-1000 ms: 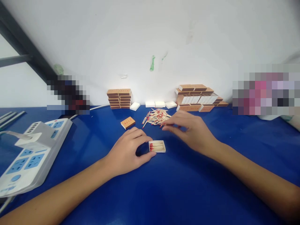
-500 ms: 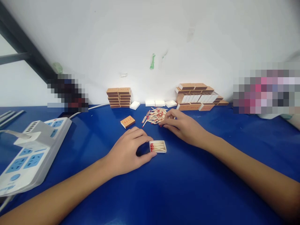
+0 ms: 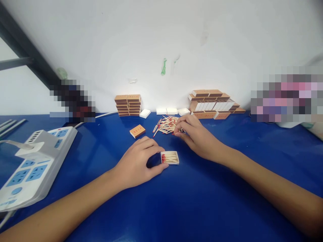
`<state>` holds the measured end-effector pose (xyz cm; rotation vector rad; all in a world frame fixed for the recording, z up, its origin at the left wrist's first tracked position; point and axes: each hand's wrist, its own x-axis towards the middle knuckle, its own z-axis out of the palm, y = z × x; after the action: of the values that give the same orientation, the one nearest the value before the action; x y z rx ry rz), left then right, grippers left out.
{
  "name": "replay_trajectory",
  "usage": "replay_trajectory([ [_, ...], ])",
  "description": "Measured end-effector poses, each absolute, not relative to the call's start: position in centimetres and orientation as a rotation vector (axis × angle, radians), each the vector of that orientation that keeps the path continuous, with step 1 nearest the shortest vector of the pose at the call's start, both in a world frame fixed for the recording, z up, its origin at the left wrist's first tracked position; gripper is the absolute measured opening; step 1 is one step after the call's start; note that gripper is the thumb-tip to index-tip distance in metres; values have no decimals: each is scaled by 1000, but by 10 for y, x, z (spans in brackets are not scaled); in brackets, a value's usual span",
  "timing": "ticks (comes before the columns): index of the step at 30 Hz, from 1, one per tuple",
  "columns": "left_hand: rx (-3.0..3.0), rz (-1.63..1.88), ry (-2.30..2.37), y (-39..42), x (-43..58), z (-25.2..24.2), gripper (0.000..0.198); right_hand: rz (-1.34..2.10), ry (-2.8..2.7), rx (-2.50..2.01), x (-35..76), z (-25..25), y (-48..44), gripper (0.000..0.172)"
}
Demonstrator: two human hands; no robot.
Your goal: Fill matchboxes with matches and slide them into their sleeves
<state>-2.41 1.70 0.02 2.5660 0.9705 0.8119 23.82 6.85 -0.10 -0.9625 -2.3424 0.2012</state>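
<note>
A small white matchbox tray [image 3: 177, 158] lies on the blue table, with several red-headed matches in it, heads to the left. Thumb and fingers of my left hand [image 3: 141, 163] grip this tray at its left end. Behind it spreads a loose pile of matches [image 3: 165, 125]. At the right edge of that pile is my right hand [image 3: 194, 136], its thumb and fingertips pinched together; what they hold, if anything, is too small to make out. An orange matchbox cover [image 3: 137, 131] lies just behind my left hand.
Matchboxes are stacked at the wall, one stack [image 3: 128, 105] left and a larger one [image 3: 212, 104] right. White trays [image 3: 166, 111] lie between them. A power strip [image 3: 42, 164] with a plug and cable stands at the left.
My right hand's fingertips have closed together at the pile's edge, and the hand has shifted slightly. My left hand and the tray have stayed in place.
</note>
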Motion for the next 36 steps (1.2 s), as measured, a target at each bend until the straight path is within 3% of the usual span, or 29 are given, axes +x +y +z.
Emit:
replay_trajectory([
  [5, 2569, 813, 1006, 19, -24, -1, 26, 377, -2393, -959, 222, 14, 34, 12],
  [14, 2582, 805, 1011, 18, -25, -1, 26, 238, -2433, -877, 233, 10, 36, 19],
  [21, 2588, 804, 1003, 18, -26, -1, 28, 549, -2484, -1146, 246, 26, 39, 27],
  [26, 2589, 805, 1003, 19, -26, -1, 27, 664, -2571, -1126, 237, 31, 26, 16],
  [36, 2573, 807, 989, 17, -24, 0, 27, 546, -2474, -1027, 231, 20, 21, 10],
])
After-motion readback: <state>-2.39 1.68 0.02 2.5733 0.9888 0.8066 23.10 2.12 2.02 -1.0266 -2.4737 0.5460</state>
